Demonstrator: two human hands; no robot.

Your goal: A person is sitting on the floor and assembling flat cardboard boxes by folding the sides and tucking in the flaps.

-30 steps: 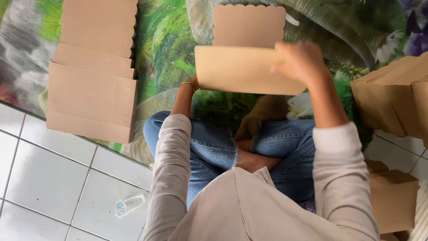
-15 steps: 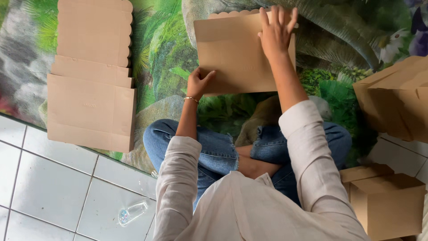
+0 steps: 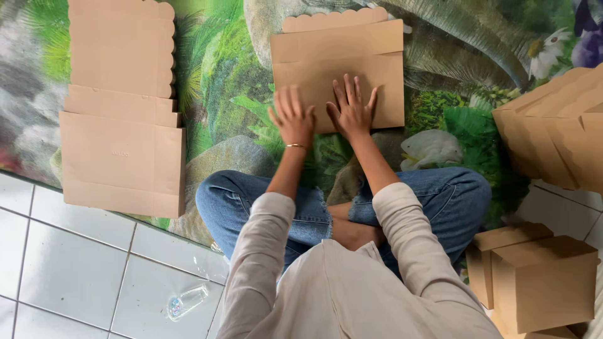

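Two bare hands press flat on a folded brown cardboard box blank (image 3: 339,69) lying on the jungle-print mat (image 3: 232,94) at 12 o'clock from the person's crossed legs (image 3: 301,207). Left hand (image 3: 293,119) open, fingers spread, palm down on the blank's lower left edge, thin bracelet (image 3: 294,145) on the wrist; grasping nothing. Right hand (image 3: 352,110) also open, fingers splayed, flat on the blank's lower middle; nothing clenched. Blank has a scalloped flap at its far edge. Stack of flat box blanks (image 3: 119,119) at 9 o'clock, well apart from the hands. Assembled cardboard boxes (image 3: 540,282) at 4 o'clock, more folded boxes (image 3: 553,125) at 3 o'clock. Small clear plastic bottle (image 3: 185,301) on white tiled floor (image 3: 69,276) at 7 o'clock.
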